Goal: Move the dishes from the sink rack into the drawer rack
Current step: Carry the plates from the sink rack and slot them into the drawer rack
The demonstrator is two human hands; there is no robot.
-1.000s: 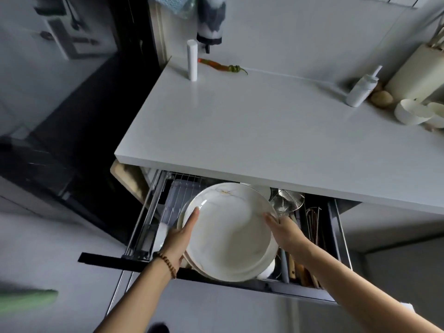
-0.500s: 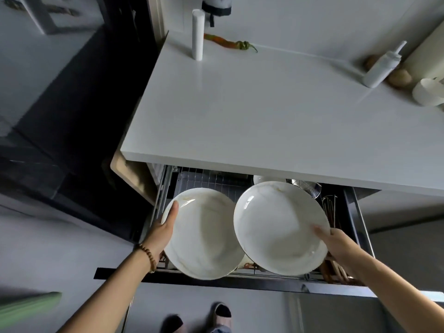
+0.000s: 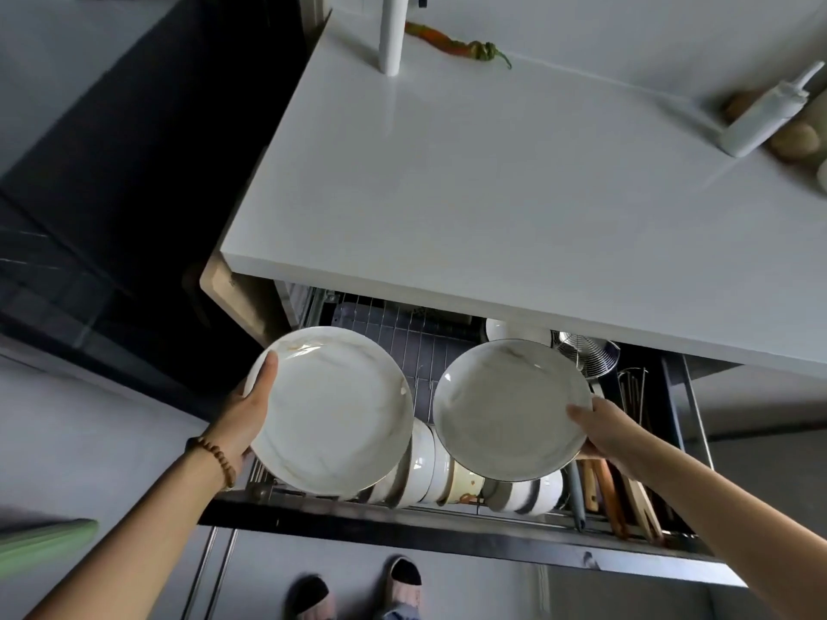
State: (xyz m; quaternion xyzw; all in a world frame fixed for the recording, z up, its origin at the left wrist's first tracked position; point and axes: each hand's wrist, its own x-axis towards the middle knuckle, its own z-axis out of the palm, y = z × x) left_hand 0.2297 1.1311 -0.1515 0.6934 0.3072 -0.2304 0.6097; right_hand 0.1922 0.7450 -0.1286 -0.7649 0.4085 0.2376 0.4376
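White counter overhangs the open drawer rack along its front edge. Over the rack's left side, the left hand grips the larger marbled plate by its left rim. Just beside it and not touching, the right hand holds the smaller plate by its right rim.

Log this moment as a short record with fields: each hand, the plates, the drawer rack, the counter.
left hand: grips left plate by its rim
right hand: grips right plate by its rim
plates: side by side, apart, above the drawer rack
rack contents: bowls standing on edge, utensils at right
countertop: chili pepper, white bottle
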